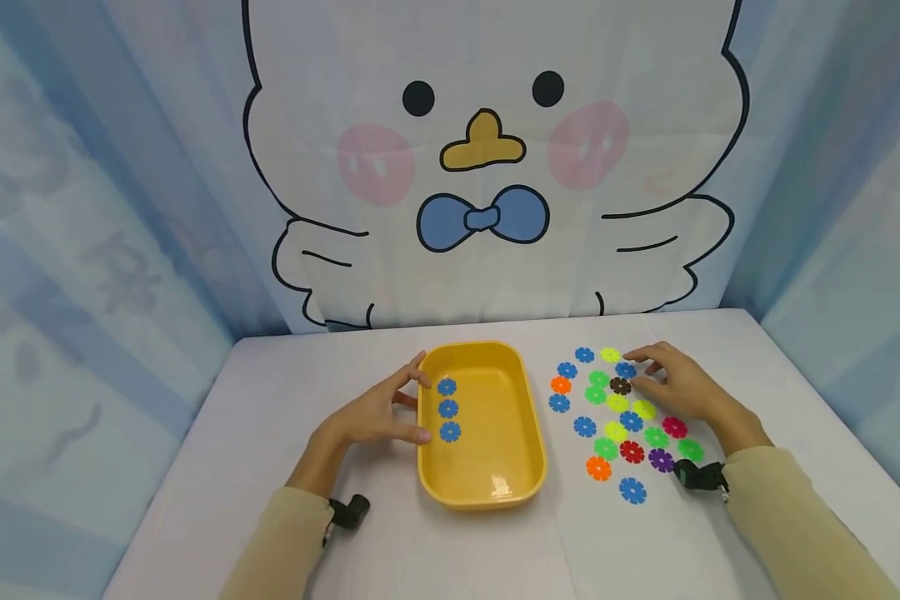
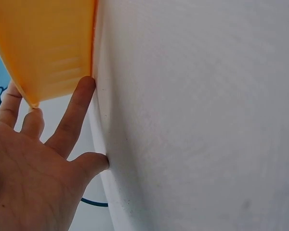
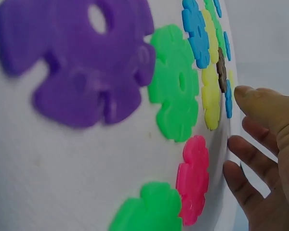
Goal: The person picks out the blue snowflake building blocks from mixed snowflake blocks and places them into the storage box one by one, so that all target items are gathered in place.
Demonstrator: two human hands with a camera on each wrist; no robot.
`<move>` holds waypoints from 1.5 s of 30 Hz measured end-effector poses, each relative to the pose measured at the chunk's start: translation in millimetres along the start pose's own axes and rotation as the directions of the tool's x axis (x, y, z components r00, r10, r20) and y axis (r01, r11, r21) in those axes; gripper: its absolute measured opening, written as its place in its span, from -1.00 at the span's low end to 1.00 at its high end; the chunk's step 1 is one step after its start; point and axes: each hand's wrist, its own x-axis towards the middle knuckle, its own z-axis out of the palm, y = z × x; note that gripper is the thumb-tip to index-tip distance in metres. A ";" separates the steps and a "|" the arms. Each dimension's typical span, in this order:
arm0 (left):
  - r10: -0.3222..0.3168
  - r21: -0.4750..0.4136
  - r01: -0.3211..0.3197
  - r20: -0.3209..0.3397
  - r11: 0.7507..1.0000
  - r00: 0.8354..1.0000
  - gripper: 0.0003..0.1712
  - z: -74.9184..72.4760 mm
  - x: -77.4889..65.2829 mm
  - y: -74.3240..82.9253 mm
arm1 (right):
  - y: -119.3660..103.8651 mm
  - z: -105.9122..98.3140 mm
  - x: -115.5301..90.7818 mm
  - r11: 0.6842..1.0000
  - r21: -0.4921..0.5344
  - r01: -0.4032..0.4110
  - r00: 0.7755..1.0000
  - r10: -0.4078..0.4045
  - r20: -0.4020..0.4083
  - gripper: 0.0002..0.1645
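My left hand [image 1: 386, 410] rests its spread fingers against the left side of a yellow tray [image 1: 483, 498]. In the left wrist view, fingertips touch the outside of that tray [image 2: 48, 53]. Three blue snowflake discs [image 1: 447, 408] lie in a column along the tray's left inside. My right hand [image 1: 678, 382] hovers low at the back right of a spread of loose discs, thumb and fingers apart. Between its thumb and forefinger tips, a blue snowflake disc [image 1: 626, 370] lies on the table, beside a brown disc [image 1: 620, 386]. Nothing is held in this hand.
Several discs in mixed colours lie flat right of the tray, among them an orange one [image 1: 598, 468], a purple one [image 1: 661, 460] and a near blue one [image 1: 633, 491]. A printed curtain [image 1: 487, 275] hangs behind the white table [image 1: 270, 467].
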 end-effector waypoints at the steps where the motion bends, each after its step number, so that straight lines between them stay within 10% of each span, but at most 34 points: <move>1: -0.003 0.003 0.003 0.000 1.000 1.000 -0.22 -0.1 0.3 0.3 | 0.0 -0.1 0.2 1.000 0.002 -0.003 1.000 0.003 0.004 -0.43; 45: -0.002 -0.037 0.003 0.011 0.999 1.000 -0.20 0.3 3.6 -3.2 | 1.0 11.2 13.6 0.996 0.016 -0.089 0.996 0.089 0.008 -0.49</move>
